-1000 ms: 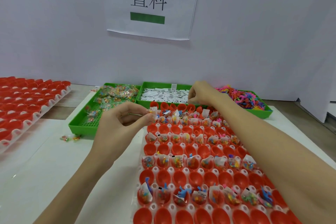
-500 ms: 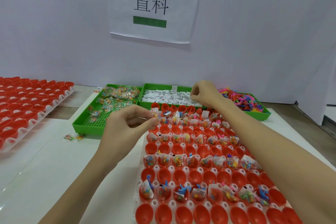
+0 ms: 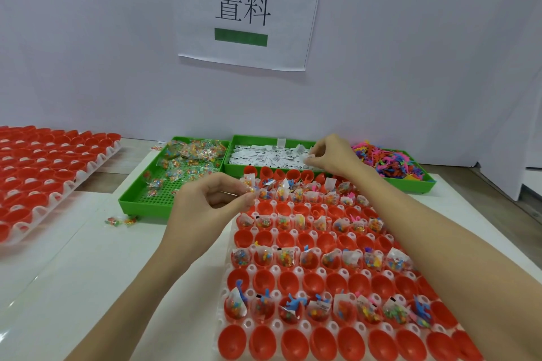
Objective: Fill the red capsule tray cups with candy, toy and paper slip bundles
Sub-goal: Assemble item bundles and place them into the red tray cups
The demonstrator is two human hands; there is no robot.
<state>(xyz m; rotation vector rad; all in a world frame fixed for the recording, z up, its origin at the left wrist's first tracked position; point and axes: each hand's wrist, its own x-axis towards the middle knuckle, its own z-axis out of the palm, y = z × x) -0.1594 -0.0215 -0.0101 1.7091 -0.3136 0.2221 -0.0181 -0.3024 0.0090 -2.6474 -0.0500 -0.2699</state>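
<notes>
Bundles being assembled over the red capsule tray point(image 3: 249, 324)

A candy packet point(image 3: 248, 184) is pinched in the left hand point(image 3: 209, 205) at the tray's far left corner; a paper slip point(image 3: 310, 159) is pinched by the right hand point(image 3: 331, 157) over the middle green bin point(image 3: 234, 142). The tray lies on the white worktop point(image 3: 88, 272).

Packing workshop: wall sign point(image 3: 246, 9), sorted green bins point(image 3: 176, 184).

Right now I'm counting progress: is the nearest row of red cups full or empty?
Empty: the nearest row of red cups shows bare red insides, no bundles.
</notes>
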